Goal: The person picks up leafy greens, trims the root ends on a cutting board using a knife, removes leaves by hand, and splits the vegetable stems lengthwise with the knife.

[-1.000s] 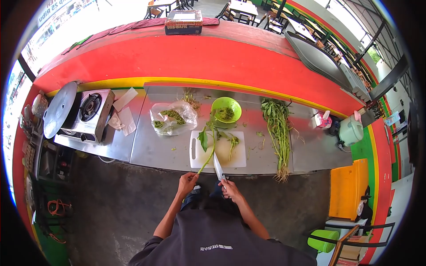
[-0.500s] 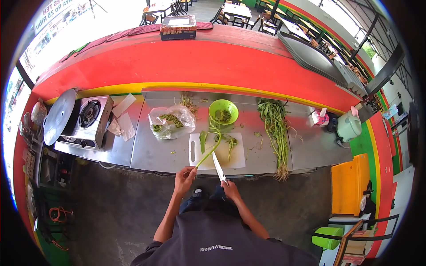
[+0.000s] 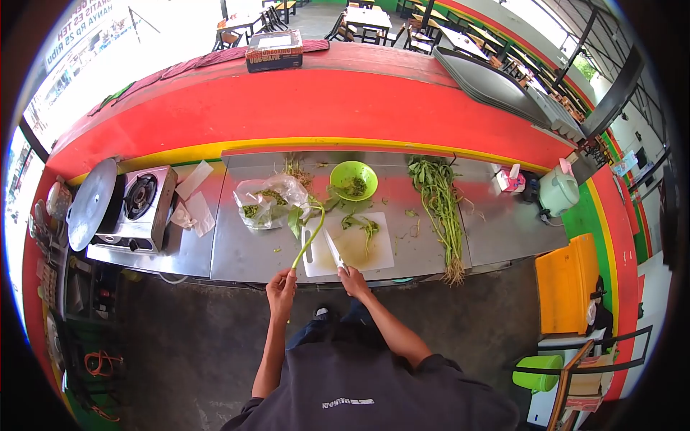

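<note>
My left hand (image 3: pixel 281 289) pinches a long green stem (image 3: pixel 307 241) near its lower end, at the counter's front edge; its leafy top leans beside the plastic bag of greens (image 3: pixel 269 201). In my right hand (image 3: pixel 353 281) is the handle of a knife (image 3: pixel 333 248), whose blade points up and left over the white cutting board (image 3: pixel 381 251). A leafy sprig (image 3: pixel 369 228) lies on that board. Behind it stands a green bowl (image 3: pixel 369 176) with chopped greens inside. A bundle of stalks with roots (image 3: pixel 444 215) lies to the right.
At the left are a gas stove (image 3: pixel 141 195) and a large round metal lid (image 3: pixel 92 205). Tissues (image 3: pixel 510 179) and a pale green container (image 3: pixel 558 192) stand at the right. A box (image 3: pixel 274 52) and stacked trays (image 3: pixel 492 90) rest on the red ledge.
My left hand and the stem have moved left, off the middle of the board towards the bag. My right hand and the knife have also shifted left. The view has shifted slightly.
</note>
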`<state>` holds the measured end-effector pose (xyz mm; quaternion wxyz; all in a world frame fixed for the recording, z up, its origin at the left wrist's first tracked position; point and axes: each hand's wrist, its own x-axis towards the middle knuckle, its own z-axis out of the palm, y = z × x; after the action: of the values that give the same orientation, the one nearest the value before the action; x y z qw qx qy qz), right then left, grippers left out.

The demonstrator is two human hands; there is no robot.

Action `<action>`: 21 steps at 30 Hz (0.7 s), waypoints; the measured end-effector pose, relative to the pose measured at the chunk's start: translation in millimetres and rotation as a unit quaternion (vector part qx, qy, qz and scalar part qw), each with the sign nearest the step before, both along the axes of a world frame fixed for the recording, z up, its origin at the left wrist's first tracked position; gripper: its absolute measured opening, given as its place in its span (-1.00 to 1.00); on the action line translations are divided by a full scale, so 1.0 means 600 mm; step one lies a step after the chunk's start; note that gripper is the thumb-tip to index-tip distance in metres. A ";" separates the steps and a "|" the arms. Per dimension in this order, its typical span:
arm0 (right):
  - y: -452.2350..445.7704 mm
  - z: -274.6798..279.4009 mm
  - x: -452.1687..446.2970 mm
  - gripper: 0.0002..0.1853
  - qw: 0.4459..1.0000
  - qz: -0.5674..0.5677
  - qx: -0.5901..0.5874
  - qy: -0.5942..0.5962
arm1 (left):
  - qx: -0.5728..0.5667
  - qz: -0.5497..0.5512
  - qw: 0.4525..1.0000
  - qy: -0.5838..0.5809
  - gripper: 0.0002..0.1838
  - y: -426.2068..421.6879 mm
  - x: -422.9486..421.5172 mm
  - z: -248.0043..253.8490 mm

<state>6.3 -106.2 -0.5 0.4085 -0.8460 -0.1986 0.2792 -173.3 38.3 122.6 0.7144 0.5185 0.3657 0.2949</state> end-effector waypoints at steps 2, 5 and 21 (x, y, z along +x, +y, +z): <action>0.008 -0.007 0.003 -0.53 0.999 -0.020 -0.017 0.018 | -0.001 -0.037 0.999 0.019 -0.74 -0.005 0.000 -0.006; -0.017 0.003 0.012 -0.53 0.995 -0.063 -0.061 -0.057 | 0.015 -0.066 0.997 0.045 -0.74 -0.012 -0.004 -0.007; -0.141 0.079 0.021 -0.54 0.980 -0.148 -0.040 -0.125 | -0.049 -0.223 0.959 0.168 -0.62 -0.012 0.010 -0.111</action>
<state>18.8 -191.0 47.0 0.3828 -0.9100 -0.1096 0.1152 -167.0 31.3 56.2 0.7147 0.5936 0.3695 0.0179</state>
